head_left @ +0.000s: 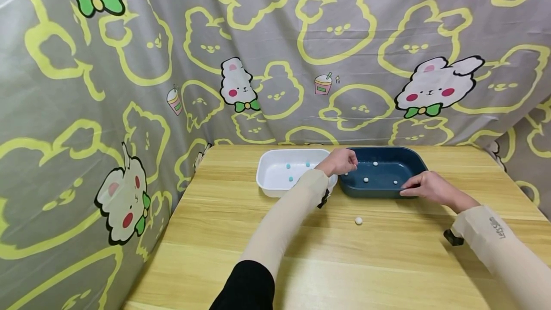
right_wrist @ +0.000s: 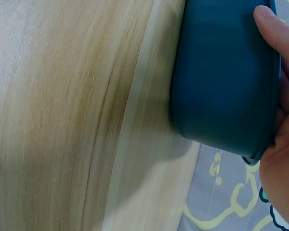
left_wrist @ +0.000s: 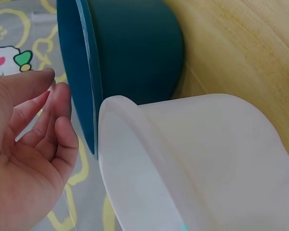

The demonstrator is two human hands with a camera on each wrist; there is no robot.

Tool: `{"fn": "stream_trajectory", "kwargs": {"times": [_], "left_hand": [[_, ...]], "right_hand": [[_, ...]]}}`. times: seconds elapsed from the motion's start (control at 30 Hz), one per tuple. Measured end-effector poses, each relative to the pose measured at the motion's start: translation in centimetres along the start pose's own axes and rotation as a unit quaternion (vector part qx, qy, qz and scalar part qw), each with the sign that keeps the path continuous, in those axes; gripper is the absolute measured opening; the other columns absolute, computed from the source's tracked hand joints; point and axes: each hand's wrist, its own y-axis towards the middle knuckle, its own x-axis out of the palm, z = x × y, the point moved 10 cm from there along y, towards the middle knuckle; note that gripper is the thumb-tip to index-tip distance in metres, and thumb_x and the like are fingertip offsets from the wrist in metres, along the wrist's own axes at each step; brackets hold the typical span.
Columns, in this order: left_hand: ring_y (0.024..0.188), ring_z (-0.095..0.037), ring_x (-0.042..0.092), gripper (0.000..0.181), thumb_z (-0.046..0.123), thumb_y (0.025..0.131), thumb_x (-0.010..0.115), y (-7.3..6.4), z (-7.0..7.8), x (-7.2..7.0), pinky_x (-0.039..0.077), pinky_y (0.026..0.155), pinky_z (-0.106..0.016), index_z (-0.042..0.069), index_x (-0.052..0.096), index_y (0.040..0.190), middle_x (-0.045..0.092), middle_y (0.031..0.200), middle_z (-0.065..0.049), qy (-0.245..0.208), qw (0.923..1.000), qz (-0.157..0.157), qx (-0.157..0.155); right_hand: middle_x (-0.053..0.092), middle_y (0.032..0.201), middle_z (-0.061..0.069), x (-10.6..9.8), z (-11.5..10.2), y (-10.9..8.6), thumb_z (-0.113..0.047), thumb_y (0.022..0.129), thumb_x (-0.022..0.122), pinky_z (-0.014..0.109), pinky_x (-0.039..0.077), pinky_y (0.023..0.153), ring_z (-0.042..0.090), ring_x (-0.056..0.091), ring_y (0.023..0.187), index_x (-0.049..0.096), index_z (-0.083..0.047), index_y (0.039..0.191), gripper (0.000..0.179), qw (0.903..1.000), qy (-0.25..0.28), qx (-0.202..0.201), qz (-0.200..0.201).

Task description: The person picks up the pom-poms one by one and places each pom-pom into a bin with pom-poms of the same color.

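A dark blue basin (head_left: pixel 387 190) holds several small white balls (head_left: pixel 366 180). Against its left end stands a white basin (head_left: pixel 275 191) with several light blue balls (head_left: pixel 288 166) in it. My left hand (head_left: pixel 340 160) hovers at the place where the two basins meet, over the blue one's left end. Its thumb and fingertips come together in the left wrist view; I cannot tell whether they pinch anything. At the near right corner, my right hand (head_left: pixel 435 189) grips the blue basin's rim, thumb (right_wrist: pixel 274 29) on the outer wall and other fingers behind the rim.
One loose white ball (head_left: pixel 358 221) lies on the wooden table (head_left: pixel 344 262) in front of the blue basin. Behind the basins and along the left side hangs a grey curtain (head_left: pixel 275 37) with cartoon animals.
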Motion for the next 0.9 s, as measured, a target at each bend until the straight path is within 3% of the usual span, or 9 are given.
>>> {"fn": "stream_trajectory", "kwargs": {"times": [0.57,0.9], "left_hand": [[0.074,-0.008,0.054,0.005,0.021,0.090,0.065,0.2,-0.7,-0.4,0.043,0.065,-0.018,0.016,0.065,0.088,0.060,0.082,0.007,-0.013,0.9997,0.013,-0.018],[0.078,-0.006,0.056,0.008,0.022,0.091,0.064,0.1,-0.1,-1.2,0.045,0.069,-0.017,0.015,0.067,0.095,0.063,0.090,0.007,-0.012,0.9997,0.023,0.006]], "right_hand": [[0.071,0.087,0.000,0.2,-0.1,0.1,-0.032,0.079,0.076,0.023,0.048,0.065,0.002,0.059,0.080,0.077,-0.014,0.084,0.018,1.0000,0.001,-0.004,0.001],[0.070,0.084,-0.001,-0.1,-0.2,0.0,-0.029,0.079,0.076,0.023,0.048,0.063,0.000,0.058,0.077,0.076,-0.015,0.082,0.014,0.9999,0.000,-0.013,0.011]]}}
